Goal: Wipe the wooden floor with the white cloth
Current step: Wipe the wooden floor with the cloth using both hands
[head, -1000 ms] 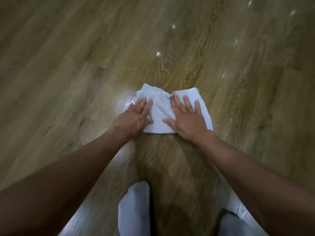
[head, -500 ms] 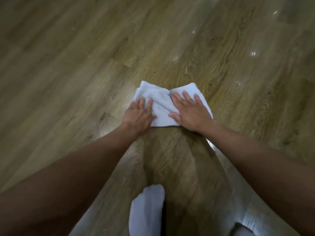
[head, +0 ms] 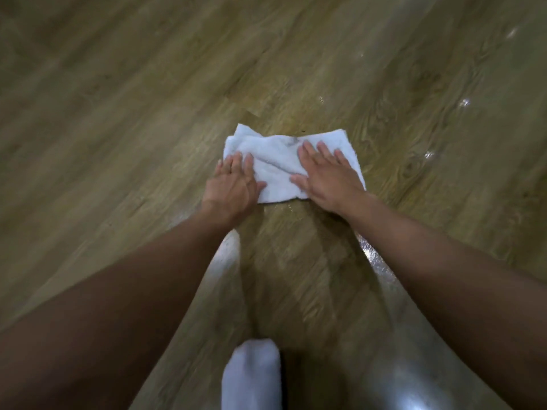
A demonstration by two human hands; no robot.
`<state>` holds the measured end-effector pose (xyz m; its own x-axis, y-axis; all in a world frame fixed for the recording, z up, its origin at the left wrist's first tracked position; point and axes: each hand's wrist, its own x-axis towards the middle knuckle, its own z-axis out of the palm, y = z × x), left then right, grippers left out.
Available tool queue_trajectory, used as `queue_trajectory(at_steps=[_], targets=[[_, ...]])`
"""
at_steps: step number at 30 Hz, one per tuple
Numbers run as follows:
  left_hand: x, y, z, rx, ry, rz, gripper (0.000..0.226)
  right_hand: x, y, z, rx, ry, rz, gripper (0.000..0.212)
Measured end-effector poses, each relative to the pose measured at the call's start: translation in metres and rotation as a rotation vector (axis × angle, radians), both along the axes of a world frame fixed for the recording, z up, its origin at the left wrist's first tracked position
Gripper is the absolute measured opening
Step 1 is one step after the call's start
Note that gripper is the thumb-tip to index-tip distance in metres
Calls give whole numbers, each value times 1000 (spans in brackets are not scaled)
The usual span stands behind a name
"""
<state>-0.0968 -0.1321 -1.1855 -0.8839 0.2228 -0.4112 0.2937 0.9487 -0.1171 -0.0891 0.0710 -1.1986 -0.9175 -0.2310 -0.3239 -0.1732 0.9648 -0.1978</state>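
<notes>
White cloth [head: 278, 170] lay bunched on the wooden floor [head: 124, 137], creases gathered at its middle. Left hand [head: 232, 187] pressed flat on the cloth's left edge, right hand [head: 328, 176] on its right half. Fingers [head: 322, 149] were straight, barely spread, clamped on nothing. White sock [head: 251, 377] sat well short of the cloth. Step judged: mid-wipe. Next move likely calls for even downward pressure and a slide onto unwiped boards.

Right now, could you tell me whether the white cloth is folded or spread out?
Folded: the white cloth shows layered edges at its far-left corner and creases across its middle.
</notes>
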Motion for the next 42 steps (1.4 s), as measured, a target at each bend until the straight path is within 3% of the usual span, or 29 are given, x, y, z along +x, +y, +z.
queue_trajectory(at_steps=[7,10,14,16,20,23,26,31,33,36,39,42], targets=[[17,11,-9,-60,-28,-103,57,46,-37,-3,-2,148,107,56],[0,5,-8,-108,-10,-112,56,10,-29,-5,15,141,180,60],[-61,-9,-3,-132,83,-14,57,-72,-52,-9,14,106,91,62],[-65,-12,-3,-101,64,16,57,-76,-67,-8,47,107,98,62],[-29,-21,-8,-50,32,17,51,-28,-72,-1,52,135,352,62],[-21,-34,-13,-11,82,-91,51,-49,-65,1,36,74,486,62],[-62,-54,-13,6,243,-4,53,-104,-87,-2,-4,18,424,65],[-122,-87,-8,33,99,185,62,-156,-144,-6,5,-14,145,68],[-108,-82,-6,100,115,299,60,-128,-153,-6,-8,46,166,67],[-67,-72,-16,172,118,188,61,-86,-145,-5,-44,104,264,63],[-73,-83,-17,200,219,131,57,-110,-135,-5,-56,88,339,61],[-120,-93,-7,144,200,315,60,-161,-143,-7,-54,34,247,66]])
